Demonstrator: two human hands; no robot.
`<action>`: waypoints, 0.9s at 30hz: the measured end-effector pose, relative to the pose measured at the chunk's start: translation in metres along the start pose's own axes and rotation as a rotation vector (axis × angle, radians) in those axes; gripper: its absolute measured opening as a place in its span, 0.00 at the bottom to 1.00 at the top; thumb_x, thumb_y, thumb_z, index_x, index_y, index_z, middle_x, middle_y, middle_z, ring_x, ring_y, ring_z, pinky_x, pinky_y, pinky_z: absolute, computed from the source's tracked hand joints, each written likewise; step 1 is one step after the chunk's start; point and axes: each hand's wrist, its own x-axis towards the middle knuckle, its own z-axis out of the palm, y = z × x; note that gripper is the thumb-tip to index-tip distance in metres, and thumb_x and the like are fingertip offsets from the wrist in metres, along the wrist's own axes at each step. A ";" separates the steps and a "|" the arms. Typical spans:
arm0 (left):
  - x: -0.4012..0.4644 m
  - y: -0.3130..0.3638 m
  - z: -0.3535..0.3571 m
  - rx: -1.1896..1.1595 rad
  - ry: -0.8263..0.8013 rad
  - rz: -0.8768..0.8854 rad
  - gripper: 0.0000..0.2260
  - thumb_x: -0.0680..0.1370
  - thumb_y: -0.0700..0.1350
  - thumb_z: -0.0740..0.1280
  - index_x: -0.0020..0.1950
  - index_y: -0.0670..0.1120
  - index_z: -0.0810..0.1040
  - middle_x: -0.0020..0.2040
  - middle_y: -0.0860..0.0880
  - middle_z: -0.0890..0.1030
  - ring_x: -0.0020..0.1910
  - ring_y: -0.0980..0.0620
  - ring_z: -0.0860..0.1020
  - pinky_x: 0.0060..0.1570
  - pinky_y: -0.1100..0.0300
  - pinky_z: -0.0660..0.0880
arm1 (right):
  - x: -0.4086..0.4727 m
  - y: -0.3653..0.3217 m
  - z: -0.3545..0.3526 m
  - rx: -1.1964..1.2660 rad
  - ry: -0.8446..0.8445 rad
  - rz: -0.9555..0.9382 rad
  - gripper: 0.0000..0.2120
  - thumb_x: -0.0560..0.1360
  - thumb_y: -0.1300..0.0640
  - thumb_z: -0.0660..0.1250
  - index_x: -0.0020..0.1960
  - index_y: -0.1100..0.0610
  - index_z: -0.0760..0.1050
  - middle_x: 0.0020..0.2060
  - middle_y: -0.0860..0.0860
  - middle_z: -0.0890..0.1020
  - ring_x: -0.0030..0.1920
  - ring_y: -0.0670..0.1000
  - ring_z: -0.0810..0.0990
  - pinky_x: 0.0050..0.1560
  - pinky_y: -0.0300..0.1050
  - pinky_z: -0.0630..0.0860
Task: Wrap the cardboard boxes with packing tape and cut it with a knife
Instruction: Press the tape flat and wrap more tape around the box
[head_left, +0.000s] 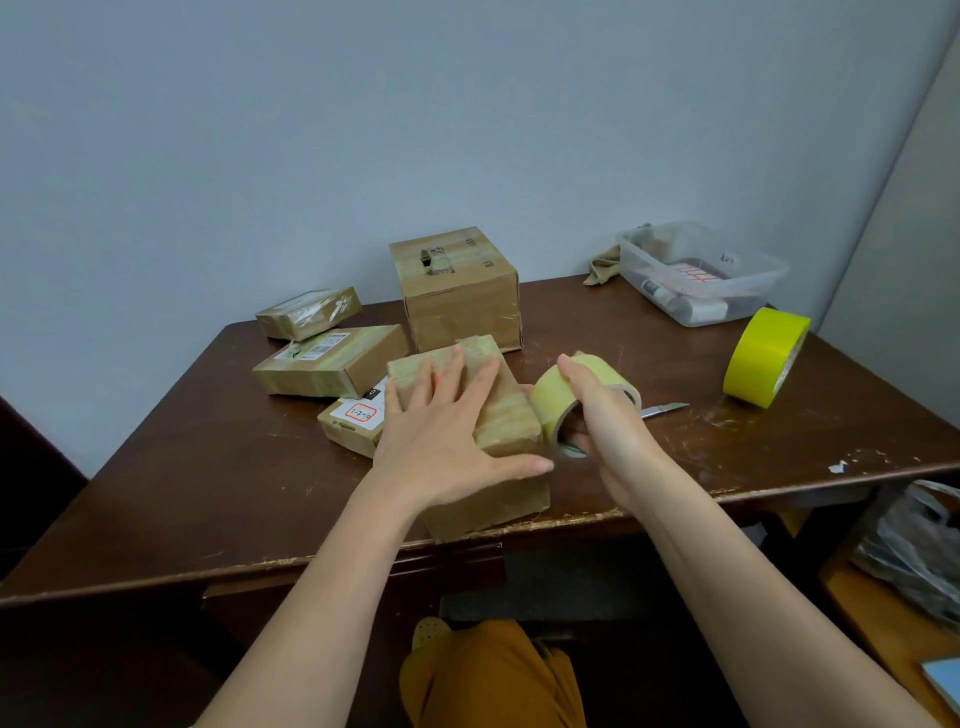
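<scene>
Head view, one entry. Box (498, 415): laid on the table (208, 493) at the near edge, long axis running from near-right to far-left, away from the person. It is pressed flat by the left hand (447, 431), fingers straight and spread over the top face, thumb stretched along the near-right top edge toward the roll; nothing is gripped by this hand.

Tape roll (571, 400): pale, held upright on its rim just beside the right side of the box, touching it or nearly so. It is gripped by the right hand (602, 415), fingers curled over the top of the roll; whether a thumb is passed through the core cannot be told. A free tape end is not made out.

Knife (662, 410): lying on the table just right of the right hand, blade pointed right and away; the right hand is plainly the nearer one.

Relation judged decisive: the roll lies to the right of the box, so tape is likely to be drawn leftward across the short axis, under the pressing hand.

Other items: four more boxes behind and left; a yellow roll (763, 358) well to the right; a plastic tub (701, 270) at the far right.
</scene>
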 end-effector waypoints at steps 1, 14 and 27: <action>-0.003 -0.003 -0.002 -0.047 0.020 0.015 0.48 0.60 0.83 0.54 0.74 0.71 0.35 0.80 0.56 0.36 0.79 0.48 0.36 0.74 0.37 0.38 | -0.002 -0.005 0.003 -0.066 0.019 -0.067 0.26 0.80 0.41 0.61 0.76 0.47 0.65 0.60 0.47 0.80 0.63 0.51 0.76 0.64 0.49 0.71; -0.034 -0.009 0.005 -0.557 0.205 0.159 0.48 0.59 0.74 0.72 0.66 0.78 0.42 0.72 0.74 0.48 0.76 0.64 0.47 0.76 0.43 0.54 | -0.040 -0.042 0.056 -0.485 -0.063 -0.498 0.08 0.81 0.46 0.60 0.43 0.41 0.73 0.68 0.38 0.64 0.64 0.30 0.65 0.59 0.30 0.58; -0.046 -0.027 0.051 -0.709 0.413 0.182 0.43 0.64 0.68 0.74 0.72 0.63 0.56 0.75 0.66 0.52 0.79 0.57 0.50 0.75 0.43 0.60 | -0.034 -0.020 0.039 -0.851 0.187 -0.786 0.20 0.75 0.51 0.71 0.58 0.65 0.78 0.55 0.61 0.82 0.61 0.45 0.70 0.49 0.38 0.69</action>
